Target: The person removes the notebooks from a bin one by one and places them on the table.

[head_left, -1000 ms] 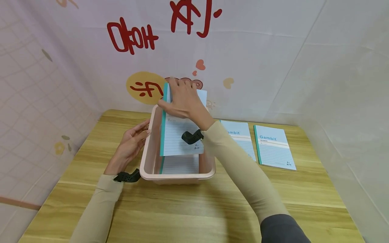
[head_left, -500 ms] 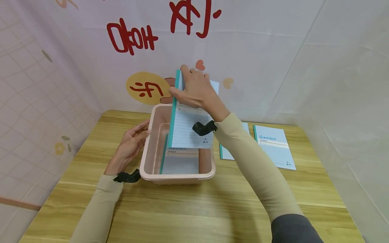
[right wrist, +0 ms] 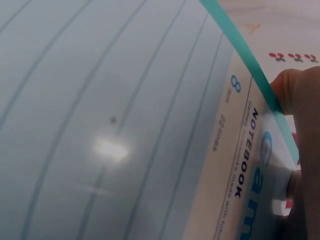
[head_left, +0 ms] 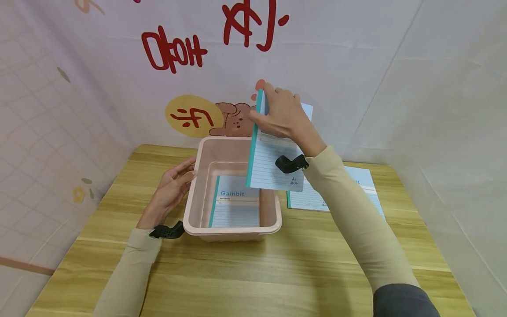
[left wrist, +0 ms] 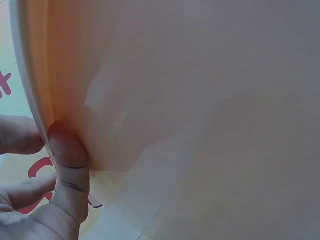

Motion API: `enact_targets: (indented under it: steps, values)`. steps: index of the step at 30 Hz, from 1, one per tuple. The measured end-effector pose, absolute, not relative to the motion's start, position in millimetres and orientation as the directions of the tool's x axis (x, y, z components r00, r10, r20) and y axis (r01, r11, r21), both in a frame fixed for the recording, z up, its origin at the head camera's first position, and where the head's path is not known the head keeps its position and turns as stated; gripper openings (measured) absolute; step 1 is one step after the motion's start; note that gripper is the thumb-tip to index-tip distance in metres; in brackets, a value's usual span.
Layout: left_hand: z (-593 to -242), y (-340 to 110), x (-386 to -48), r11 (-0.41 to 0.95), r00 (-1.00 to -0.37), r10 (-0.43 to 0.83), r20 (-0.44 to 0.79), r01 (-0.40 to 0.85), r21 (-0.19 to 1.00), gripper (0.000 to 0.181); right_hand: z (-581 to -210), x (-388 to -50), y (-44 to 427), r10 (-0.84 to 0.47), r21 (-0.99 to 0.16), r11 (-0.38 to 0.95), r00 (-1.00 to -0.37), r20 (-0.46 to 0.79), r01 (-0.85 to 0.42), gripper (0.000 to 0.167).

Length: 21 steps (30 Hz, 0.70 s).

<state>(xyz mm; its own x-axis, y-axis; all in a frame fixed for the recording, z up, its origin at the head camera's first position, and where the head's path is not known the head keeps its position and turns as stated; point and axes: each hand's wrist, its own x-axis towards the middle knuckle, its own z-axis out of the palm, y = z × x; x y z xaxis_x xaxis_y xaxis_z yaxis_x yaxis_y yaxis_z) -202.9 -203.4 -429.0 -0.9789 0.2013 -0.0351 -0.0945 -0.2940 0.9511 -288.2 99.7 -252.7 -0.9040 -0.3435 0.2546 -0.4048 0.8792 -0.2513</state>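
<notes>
Notebook (head_left: 272,160) near upright, spine (head_left: 252,154) left, right hand (head_left: 284,114) gripping

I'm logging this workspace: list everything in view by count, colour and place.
Bin: one, pale pink, on the table.
Table: one, yellow-brown woodgrain, before the backdrop.
Backdrop: one, white with red writing, behind.
Held notebook: one, white-blue, teal spine, over the bin's right side.
Binned notebook: one visible, same colours, inside the bin.
Table notebooks: two, white-blue, right of the bin.
Wrist devices: two, black, at the wrists.
Sleeves: two, beige, right upper part dark grey.
Left hand: one, bare, on the bin's left rim.
Right hand: one, bare, gripping the held notebook.
</notes>
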Motion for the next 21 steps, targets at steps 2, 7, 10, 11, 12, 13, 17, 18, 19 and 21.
enact_targets:
  steps: [2, 7, 10, 11, 12, 13, 17, 18, 19, 21]
  values:
    - [-428.7, -202.6, -203.1, -0.287, -0.98, 0.198, -0.035, -0.093, 0.953, 0.064, -256.3, -290.1, 108.8, -0.336, -0.243, 0.886, -0.908, 0.25, -0.395, 0.062]
    - [-428.6, -201.9, -203.1, -0.278, -0.98, 0.194, -0.032, -0.086, 0.957, 0.064, -265.6, -292.3, 131.1, -0.318, -0.222, 0.902, -0.918, 0.239, -0.37, 0.06]
    - [-428.6, -202.2, -202.9, -0.274, -0.98, 0.195, -0.031, -0.085, 0.958, 0.064, -270.6, -292.0, 143.5, -0.298, -0.225, 0.909, -0.925, 0.235, -0.35, 0.055]
    - [-428.6, -202.2, -202.9, -0.272, -0.981, 0.193, -0.033, -0.086, 0.959, 0.063, -272.4, -292.0, 147.6, -0.295, -0.225, 0.911, -0.927, 0.234, -0.346, 0.054]
    - [-428.6, -202.3, -202.9, -0.271, -0.981, 0.193, -0.035, -0.087, 0.959, 0.064, -274.3, -291.8, 151.8, -0.291, -0.227, 0.912, -0.928, 0.232, -0.342, 0.053]
    - [-428.6, -202.5, -202.8, -0.269, -0.98, 0.193, -0.037, -0.089, 0.959, 0.063, -276.4, -291.7, 155.7, -0.287, -0.226, 0.914, -0.93, 0.228, -0.337, 0.054]
    - [-429.5, -202.6, -203.1, -0.268, -0.98, 0.194, -0.044, -0.096, 0.959, 0.063, -285.9, -291.5, 172.2, -0.273, -0.23, 0.92, -0.94, 0.203, -0.316, 0.06]
    - [-429.7, -202.6, -203.2, -0.269, -0.98, 0.195, -0.043, -0.095, 0.958, 0.063, -288.8, -291.5, 175.8, -0.268, -0.232, 0.922, -0.943, 0.195, -0.31, 0.062]
    - [-429.9, -202.6, -203.3, -0.269, -0.98, 0.195, -0.041, -0.094, 0.959, 0.063, -291.8, -291.4, 179.4, -0.265, -0.232, 0.924, -0.946, 0.189, -0.305, 0.065]
    - [-430.4, -202.4, -203.7, -0.271, -0.98, 0.193, -0.036, -0.089, 0.958, 0.062, -298.1, -291.0, 186.2, -0.259, -0.23, 0.927, -0.949, 0.18, -0.296, 0.065]
